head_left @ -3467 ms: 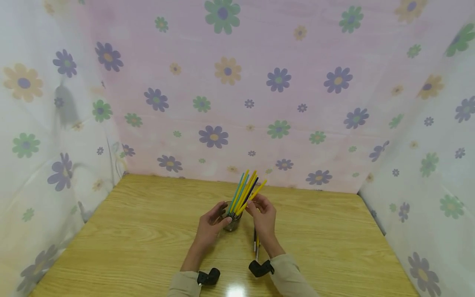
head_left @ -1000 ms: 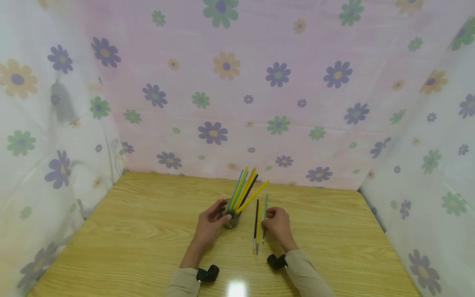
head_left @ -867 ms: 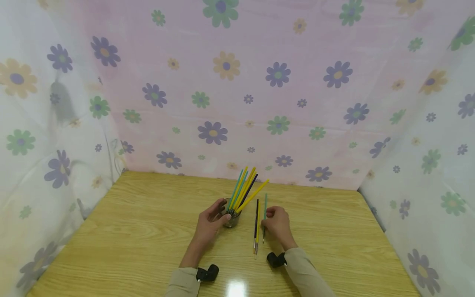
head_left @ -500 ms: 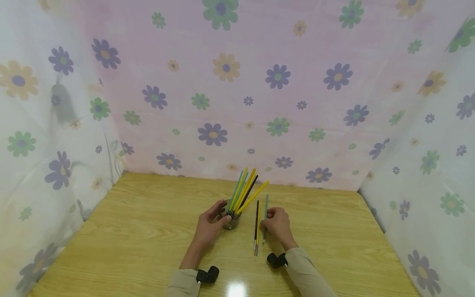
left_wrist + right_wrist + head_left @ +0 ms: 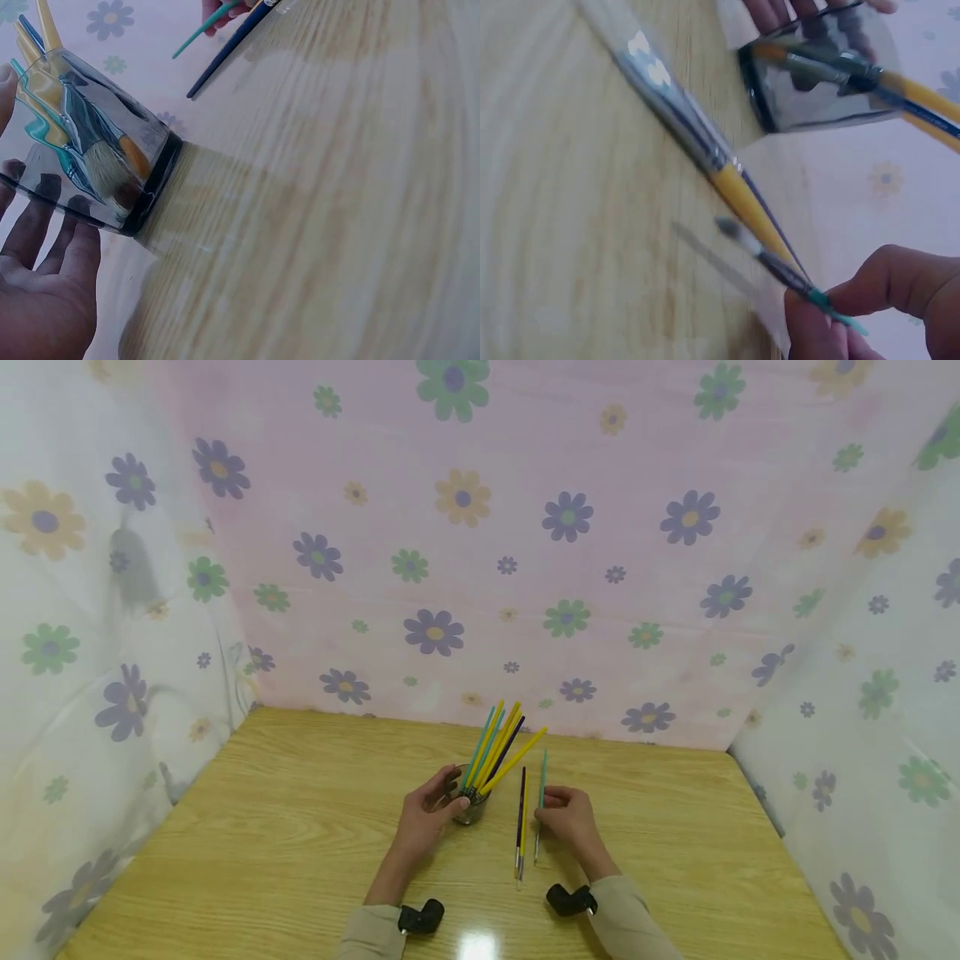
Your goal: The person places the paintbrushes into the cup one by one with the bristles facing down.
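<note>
My left hand (image 5: 420, 822) holds a clear glass tumbler (image 5: 472, 813) with thumb and fingers round its side. Several yellow, teal and dark paintbrushes (image 5: 501, 752) stand in it, handles up, leaning right; their bristles (image 5: 101, 165) show through the glass in the left wrist view. To the right, my right hand (image 5: 573, 822) pinches a slim teal paintbrush (image 5: 543, 781) between thumb and fingers. In the right wrist view its dark bristle tip (image 5: 727, 226) appears just above the wood, beside its shadow. Between tumbler and hand lie a dark paintbrush (image 5: 521, 810) and a yellow paintbrush (image 5: 746, 202), side by side.
The wood-grain table (image 5: 300, 827) carries all of this. A flowered cloth (image 5: 495, 543) hangs behind the table's far edge and along both sides. Each wrist wears a small black camera, such as the one on the left wrist (image 5: 422, 917).
My right hand has left the tumbler's rim, moved right and now pinches the teal paintbrush; it shifted slightly further right in the last half second. My left hand has stayed at the tumbler.
</note>
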Demonstrator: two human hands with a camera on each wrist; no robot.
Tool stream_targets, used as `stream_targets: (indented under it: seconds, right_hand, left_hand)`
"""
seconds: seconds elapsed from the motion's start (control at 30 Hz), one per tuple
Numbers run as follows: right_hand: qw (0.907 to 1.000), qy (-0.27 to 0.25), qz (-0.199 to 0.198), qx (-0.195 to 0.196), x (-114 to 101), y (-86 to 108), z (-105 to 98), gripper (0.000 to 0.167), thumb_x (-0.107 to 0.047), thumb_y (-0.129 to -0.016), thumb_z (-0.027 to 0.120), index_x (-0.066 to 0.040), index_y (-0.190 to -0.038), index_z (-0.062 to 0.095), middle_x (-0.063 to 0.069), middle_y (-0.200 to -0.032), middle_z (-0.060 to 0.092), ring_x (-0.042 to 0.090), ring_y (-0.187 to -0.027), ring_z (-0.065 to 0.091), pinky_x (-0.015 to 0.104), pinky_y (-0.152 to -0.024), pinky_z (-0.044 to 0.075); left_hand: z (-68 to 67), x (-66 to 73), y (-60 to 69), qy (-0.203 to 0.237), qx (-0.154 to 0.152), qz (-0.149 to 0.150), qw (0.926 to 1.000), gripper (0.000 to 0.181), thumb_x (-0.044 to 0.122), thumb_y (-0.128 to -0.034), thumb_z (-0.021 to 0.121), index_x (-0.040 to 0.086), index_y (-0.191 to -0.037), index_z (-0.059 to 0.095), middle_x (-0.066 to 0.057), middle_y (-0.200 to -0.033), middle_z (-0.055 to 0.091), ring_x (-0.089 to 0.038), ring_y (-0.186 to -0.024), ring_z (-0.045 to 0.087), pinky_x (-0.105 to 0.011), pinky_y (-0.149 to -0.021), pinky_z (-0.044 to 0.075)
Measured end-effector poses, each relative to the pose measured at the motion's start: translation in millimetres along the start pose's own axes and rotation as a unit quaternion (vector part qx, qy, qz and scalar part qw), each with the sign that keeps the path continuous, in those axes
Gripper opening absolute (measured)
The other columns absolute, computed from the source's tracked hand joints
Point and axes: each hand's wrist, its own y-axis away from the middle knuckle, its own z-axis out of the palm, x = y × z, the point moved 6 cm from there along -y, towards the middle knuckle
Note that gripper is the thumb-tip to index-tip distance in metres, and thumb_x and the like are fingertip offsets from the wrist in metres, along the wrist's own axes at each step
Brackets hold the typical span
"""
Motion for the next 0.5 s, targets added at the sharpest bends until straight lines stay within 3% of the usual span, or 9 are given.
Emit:
stream_targets:
  seconds: [0.27,0.5]
  right_hand:
    - [0.9920,-0.116,0.016,-0.046,1.8,14.0,4.9,0.052,0.009,-0.086,0.064,0.012,-0.137,0.054,0.029,-0.129,0.058,0.024,-0.095,0.069,0.035,-0.076,0.064]
    - [0.9842,-0.169,-0.009,-0.052,-3.6,29.7,11.1,0.052,0.006,-0.094,0.061,0.013,-0.142,0.044,0.032,-0.132,0.053,0.023,-0.097,0.068,0.033,-0.079,0.064]
  left_hand:
    - [0.1,-0.6,0.4,-0.011,-0.002,-0.002,0.9999,0.070,0.008,-0.0939,0.073,0.001,-0.155,0.040,-0.015,-0.154,0.049,-0.038,-0.142,0.045,-0.045,-0.119,0.038]
    - [-0.5,-1.5,1.5,-0.011,0.001,-0.009,0.9999,0.070,0.006,-0.0939,0.073,0.001,-0.155,0.039,-0.014,-0.154,0.049,-0.036,-0.143,0.044,-0.042,-0.119,0.039]
